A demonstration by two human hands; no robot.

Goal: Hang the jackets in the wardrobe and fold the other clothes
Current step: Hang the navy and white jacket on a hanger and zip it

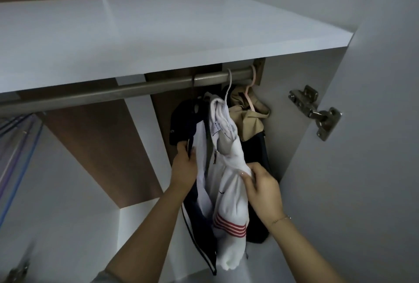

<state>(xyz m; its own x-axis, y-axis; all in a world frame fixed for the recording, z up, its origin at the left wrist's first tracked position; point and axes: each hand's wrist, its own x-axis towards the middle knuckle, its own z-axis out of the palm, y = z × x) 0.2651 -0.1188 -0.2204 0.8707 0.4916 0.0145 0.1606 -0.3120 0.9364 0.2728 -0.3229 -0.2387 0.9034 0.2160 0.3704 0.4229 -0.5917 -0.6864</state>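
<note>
The left hand (184, 164) is gripping the dark front edge of the navy and white jacket (199, 146), fingers curled round the fabric where navy meets white. The right hand (263, 188) is pinching a bunch of cloth on the white jacket (231, 183), thumb and fingertips closing on a fold just above its red-striped cuff. The two hands are working apart, one garment each, with the hanging cloth between them.

Both jackets are already hanging from the rail (127, 91) under the shelf (158, 37), the white one on a white hanger (229, 87) and touching the navy one beside it. Behind them a beige jacket (249, 117) is hanging on a pink hanger (249, 92), close against the wardrobe side near the hinge (317, 112).

The cloth is looking soft, light and limp, sagging and creasing wherever it is taken. Pulling low on a sleeve is likely to tilt the hanger or drag a shoulder off it, so the seams, collar or zip edge seem the safer holds for straightening. Empty coloured hangers (20, 146) are showing far left on the rail
</note>
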